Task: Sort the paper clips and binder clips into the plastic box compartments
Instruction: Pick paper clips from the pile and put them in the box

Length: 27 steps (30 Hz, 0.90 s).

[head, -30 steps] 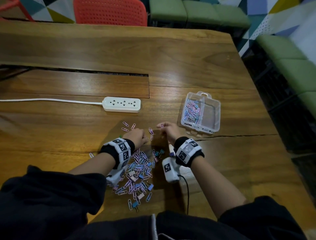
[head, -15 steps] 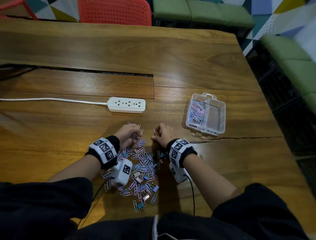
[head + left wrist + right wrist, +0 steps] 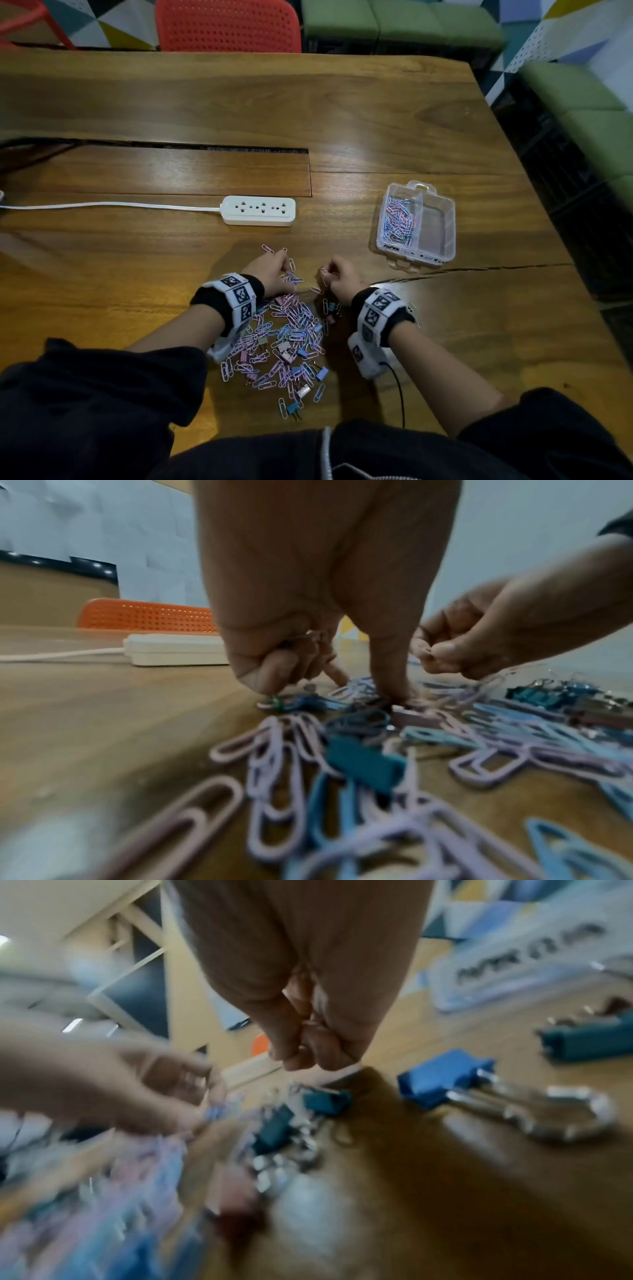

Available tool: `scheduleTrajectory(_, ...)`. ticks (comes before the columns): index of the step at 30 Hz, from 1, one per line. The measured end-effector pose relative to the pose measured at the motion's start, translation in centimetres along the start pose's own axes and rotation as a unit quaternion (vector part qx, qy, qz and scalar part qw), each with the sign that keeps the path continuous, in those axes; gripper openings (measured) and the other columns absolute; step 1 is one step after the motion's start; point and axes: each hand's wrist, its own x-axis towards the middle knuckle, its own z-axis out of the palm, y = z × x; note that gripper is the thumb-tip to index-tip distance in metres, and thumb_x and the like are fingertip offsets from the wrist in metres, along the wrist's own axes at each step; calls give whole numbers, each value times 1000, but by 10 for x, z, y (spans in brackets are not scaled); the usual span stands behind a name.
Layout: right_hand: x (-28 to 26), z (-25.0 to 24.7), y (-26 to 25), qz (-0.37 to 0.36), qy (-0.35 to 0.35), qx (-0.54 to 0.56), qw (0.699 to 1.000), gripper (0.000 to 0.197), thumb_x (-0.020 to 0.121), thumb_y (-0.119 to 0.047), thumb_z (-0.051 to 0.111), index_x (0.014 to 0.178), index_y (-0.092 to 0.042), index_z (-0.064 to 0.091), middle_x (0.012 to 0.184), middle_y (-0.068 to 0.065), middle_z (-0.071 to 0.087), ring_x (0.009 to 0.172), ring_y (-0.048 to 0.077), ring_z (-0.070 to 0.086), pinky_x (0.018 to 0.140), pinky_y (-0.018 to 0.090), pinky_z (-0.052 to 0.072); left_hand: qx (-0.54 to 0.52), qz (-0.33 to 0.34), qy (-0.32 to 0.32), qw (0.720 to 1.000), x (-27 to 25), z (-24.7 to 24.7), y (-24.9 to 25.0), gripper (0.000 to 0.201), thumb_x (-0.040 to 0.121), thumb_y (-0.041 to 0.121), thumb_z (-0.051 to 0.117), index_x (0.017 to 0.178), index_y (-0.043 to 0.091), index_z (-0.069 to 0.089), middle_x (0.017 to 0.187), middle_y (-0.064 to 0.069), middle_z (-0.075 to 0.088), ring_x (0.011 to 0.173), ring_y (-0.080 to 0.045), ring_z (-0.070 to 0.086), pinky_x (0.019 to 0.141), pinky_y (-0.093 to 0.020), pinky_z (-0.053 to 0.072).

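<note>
A pile of pink, lilac and blue paper clips (image 3: 287, 329) mixed with small binder clips (image 3: 301, 353) lies on the wooden table (image 3: 376, 113) in front of me. At the pile's far edge, my left hand (image 3: 282, 270) has curled fingers holding paper clips, while its thumb (image 3: 394, 691) presses down on the heap. Just to the right, my right hand (image 3: 329, 277) pinches a pink paper clip (image 3: 323, 274). The clear plastic box (image 3: 442, 205) sits to the right. Its left compartment holds paper clips (image 3: 399, 219). Blue binder clips (image 3: 445, 1080) lie beside my right hand (image 3: 304, 1053).
A white power strip (image 3: 259, 210) with its cord running left lies beyond the hands. A long slot (image 3: 171, 145) cuts the table further back. A crack (image 3: 479, 269) runs to the right table edge. A red chair (image 3: 227, 24) and green seats (image 3: 400, 20) stand behind.
Both hands have drawn back from the scattered far clips to the pile's far edge, gathering loose paper clips on the way. The right hand now pinches a clip.
</note>
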Motion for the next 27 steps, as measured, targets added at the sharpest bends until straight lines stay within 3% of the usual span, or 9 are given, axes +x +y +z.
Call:
scheduleTrajectory(3, -1, -11, 4, 33, -12, 186, 982, 20, 90, 6, 40, 95, -7, 54, 78, -6, 52, 64, 4, 48, 42, 8, 39, -19, 10, -18, 1000, -4, 5, 4, 19, 87, 28, 59, 82, 13, 48, 95, -8, 58, 81, -23, 59, 75, -34, 48)
scheduleTrajectory(7, 1, -19, 4, 112, -7, 332, 937, 31, 89, 6, 32, 71, -10, 51, 66, 4, 45, 56, 12, 41, 49, 19, 30, -6, 20, -44, 999, -4, 7, 8, 25, 94, 25, 48, 90, 1, 54, 88, -14, 58, 73, -22, 56, 74, -36, 49)
scheduleTrajectory(11, 2, -13, 4, 89, 11, 121, 989, 26, 90, -11, 46, 65, -17, 50, 65, -1, 48, 59, 10, 44, 51, 19, 33, -184, 2, -33, 982, -9, 1, 9, 23, 97, 24, 39, 76, 15, 43, 73, -2, 48, 58, -12, 42, 54, -24, 38)
scheduleTrajectory(14, 0, -1, 6, 33, 12, -32, 999, 15, 83, -23, 64, 82, -13, 53, 77, -2, 50, 75, 14, 49, 59, 20, 38, -429, -37, -69, 900, -11, -5, 7, 21, 96, 15, 36, 77, 14, 44, 67, 2, 43, 46, -5, 38, 37, -14, 33)
scheduleTrajectory(17, -2, 5, 7, -7, 23, -138, 990, 34, 75, -24, 72, 98, -7, 56, 94, 1, 49, 87, 15, 49, 70, 22, 38, -547, -45, -75, 833, -13, -8, 6, 23, 91, 9, 37, 69, 13, 44, 64, 0, 44, 39, -4, 41, 34, -14, 33)
scheduleTrajectory(19, -4, 7, 4, -34, 17, -161, 986, 26, 79, -19, 68, 98, -4, 59, 104, 8, 53, 97, 20, 52, 77, 22, 36, -520, -36, -79, 850, -13, -7, 7, 22, 90, 10, 41, 69, 14, 46, 64, 1, 45, 40, -4, 42, 36, -14, 35)
scheduleTrajectory(22, -4, 10, 0, -43, -11, -212, 976, 17, 86, -12, 57, 101, -3, 59, 116, 11, 51, 107, 23, 51, 84, 24, 37, -312, -5, -32, 949, -8, 0, 11, 13, 88, 14, 56, 75, 16, 51, 72, 1, 54, 54, -9, 51, 52, -24, 49)
scheduleTrajectory(24, -5, 12, -4, -43, -33, -282, 958, 23, 86, -7, 56, 109, -5, 54, 120, 12, 47, 107, 24, 49, 89, 29, 41, -161, 18, -12, 987, -6, 4, 14, 10, 84, 21, 63, 85, 15, 55, 87, -1, 61, 68, -15, 58, 62, -30, 53)
scheduleTrajectory(27, -10, 13, -7, -92, -53, -375, 921, 37, 80, 2, 56, 115, -2, 47, 122, 14, 45, 112, 27, 44, 95, 35, 42, 62, 51, 24, 996, -3, 7, 17, 19, 85, 33, 60, 94, 17, 59, 100, 1, 63, 90, -18, 61, 80, -34, 52)
